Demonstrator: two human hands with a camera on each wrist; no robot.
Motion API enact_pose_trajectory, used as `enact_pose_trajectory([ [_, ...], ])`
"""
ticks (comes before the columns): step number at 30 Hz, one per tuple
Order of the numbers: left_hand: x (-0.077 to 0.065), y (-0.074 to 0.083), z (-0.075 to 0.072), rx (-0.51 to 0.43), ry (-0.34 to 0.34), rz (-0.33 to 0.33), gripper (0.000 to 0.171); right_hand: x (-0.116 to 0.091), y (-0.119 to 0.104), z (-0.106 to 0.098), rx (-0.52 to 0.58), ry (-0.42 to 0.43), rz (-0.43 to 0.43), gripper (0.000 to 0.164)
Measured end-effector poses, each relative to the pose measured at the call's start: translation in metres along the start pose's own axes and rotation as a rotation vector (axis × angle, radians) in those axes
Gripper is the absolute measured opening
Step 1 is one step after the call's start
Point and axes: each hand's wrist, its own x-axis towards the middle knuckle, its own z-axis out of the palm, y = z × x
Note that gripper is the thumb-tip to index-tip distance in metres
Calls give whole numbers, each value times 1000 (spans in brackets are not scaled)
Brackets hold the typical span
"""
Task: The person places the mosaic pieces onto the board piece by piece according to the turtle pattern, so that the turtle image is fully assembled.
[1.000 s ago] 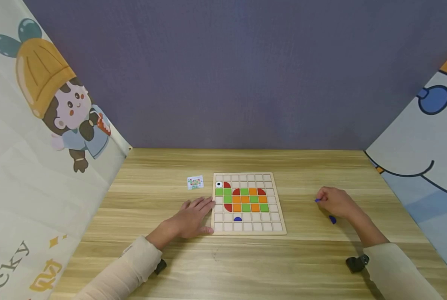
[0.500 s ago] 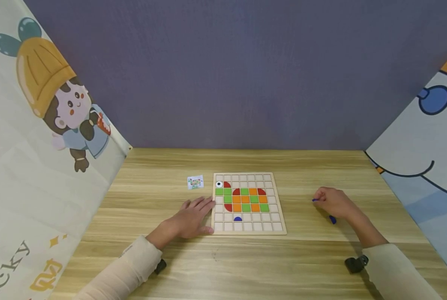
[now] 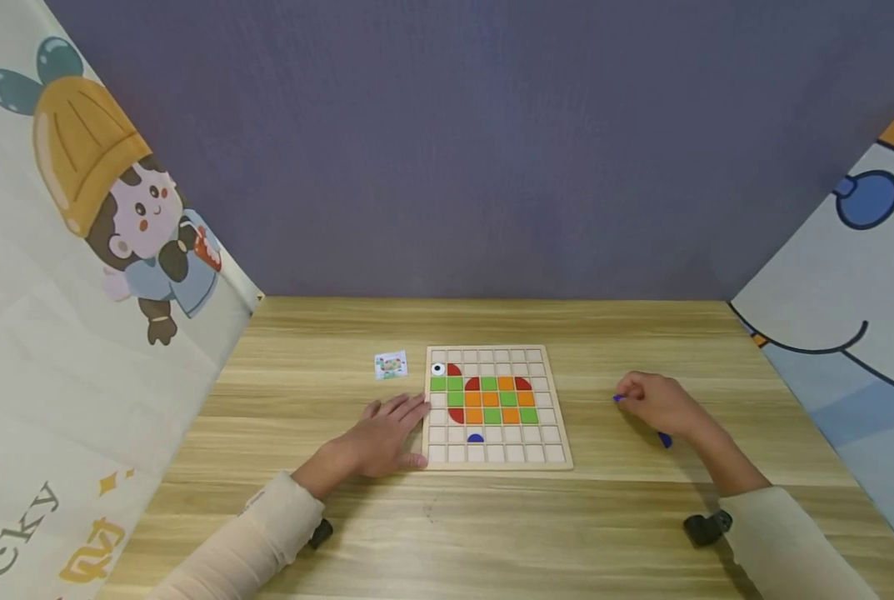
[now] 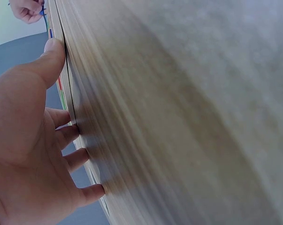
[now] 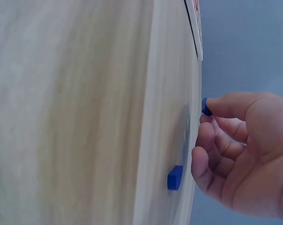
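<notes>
A square wooden grid board (image 3: 559,429) lies mid-table, bearing green, orange and red tiles and a white eye tile (image 3: 437,369) in an animal shape. One blue half-round tile (image 3: 476,438) sits low in the grid. My left hand (image 3: 385,437) rests with spread fingers against the board's left edge; in the left wrist view its fingertips (image 4: 95,192) touch the table by that edge. Right of the board, my right hand (image 3: 660,404) pinches a small blue tile (image 5: 206,107) between thumb and finger, just above the table. Another blue half-round tile (image 5: 175,177) lies on the table beneath that hand.
A small picture card (image 3: 391,365) lies left of the board's top corner. A dark panel (image 3: 491,150) rises behind the wooden table (image 3: 327,325). Printed sheets (image 3: 866,292) stand at both sides. A black wrist device (image 3: 707,528) hangs at the right sleeve.
My right hand has moved a little to the left with the pinched blue tile, toward the board. The left hand and the tiles on the board have stayed put.
</notes>
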Motion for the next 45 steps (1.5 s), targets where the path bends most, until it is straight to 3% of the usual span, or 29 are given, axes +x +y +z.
enact_pose_trajectory([
  [16,1,-1,1,-2,6,3,87,7,-28,11,57,-35,-66,6],
  [26,2,-2,2,-1,3,6,87,13,-41,23,67,-33,-150,8],
  [45,2,-3,4,-2,-3,9,89,15,-74,45,126,-139,-250,9],
])
